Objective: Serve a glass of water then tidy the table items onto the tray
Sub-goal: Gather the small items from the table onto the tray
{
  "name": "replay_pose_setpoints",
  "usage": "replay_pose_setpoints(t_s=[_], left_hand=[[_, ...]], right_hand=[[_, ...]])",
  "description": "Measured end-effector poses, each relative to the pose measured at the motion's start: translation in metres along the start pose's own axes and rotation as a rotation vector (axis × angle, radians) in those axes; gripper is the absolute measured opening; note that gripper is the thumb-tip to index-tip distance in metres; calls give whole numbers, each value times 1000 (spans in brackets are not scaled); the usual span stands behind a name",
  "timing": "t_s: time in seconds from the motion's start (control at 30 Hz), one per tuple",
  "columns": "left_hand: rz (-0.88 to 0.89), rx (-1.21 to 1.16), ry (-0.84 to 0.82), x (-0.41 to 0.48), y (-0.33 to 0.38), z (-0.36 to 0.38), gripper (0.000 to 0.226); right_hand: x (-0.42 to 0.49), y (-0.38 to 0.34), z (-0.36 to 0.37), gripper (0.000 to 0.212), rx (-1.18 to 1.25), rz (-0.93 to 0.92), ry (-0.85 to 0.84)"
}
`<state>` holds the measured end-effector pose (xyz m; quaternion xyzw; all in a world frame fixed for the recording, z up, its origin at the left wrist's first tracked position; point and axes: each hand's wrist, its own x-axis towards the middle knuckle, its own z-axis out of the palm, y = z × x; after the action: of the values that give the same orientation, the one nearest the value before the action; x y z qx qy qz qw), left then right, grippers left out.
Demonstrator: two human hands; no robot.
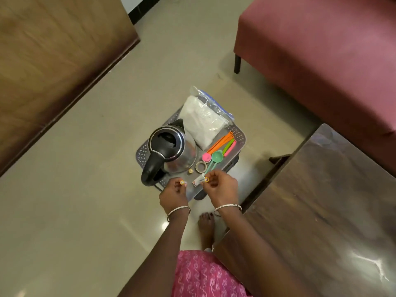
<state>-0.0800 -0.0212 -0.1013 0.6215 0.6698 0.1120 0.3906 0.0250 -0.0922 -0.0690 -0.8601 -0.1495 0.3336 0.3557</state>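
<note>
**Both hands over a loaded tray, a small ring pinched in each**

A person stands over a grey perforated tray [237,133] set low above the pale tiled floor [85,200]. Dark edges of whatever bears it show beneath, though what that is cannot be told. The left hand [174,190] pinches a yellow ring [182,182] between thumb and fingertips at the tray's near edge. The right hand [221,185] pinches a second yellow ring [206,179] the same way, its other fingers curled. A silver bangle [178,211] circles each wrist.

On the tray, a steel kettle [182,153] with a black lid and handle fills the left side. A clear bag of white powder [203,121] lies at the far end, overhanging the rim. Orange clips [218,143] and a pink and green clip [231,146] rest along the right side, just beside the bag. A green spoon [216,156] lies next to a pink cap [206,156], with a roll of tape [201,167] and a loose yellow piece [190,171] nearer the person. A small white packet [197,181] sits between the two hands.

A dark wooden table [321,211] stands to the right, a maroon sofa [321,50] beyond it and a brown wooden surface [53,61] to the left. A bare foot [206,226] and pink patterned clothing [205,275] show below.
</note>
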Motion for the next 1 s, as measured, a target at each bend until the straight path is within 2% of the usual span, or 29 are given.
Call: replay_pose_setpoints(t_s=[0.17,0.37,0.7,1.0], left_hand=[[1,11,-42,17,-7,15,18],[17,50,-4,27,-10,26,20],[-4,66,29,30,-14,39,17],[-52,-69,22,31,-17,47,18]], right_hand=[[27,0,23,10,-372,-141,-31],[47,8,47,13,-607,-196,-31],[53,20,66,13,-691,-232,-39],[54,21,71,8,-669,-201,-14]])
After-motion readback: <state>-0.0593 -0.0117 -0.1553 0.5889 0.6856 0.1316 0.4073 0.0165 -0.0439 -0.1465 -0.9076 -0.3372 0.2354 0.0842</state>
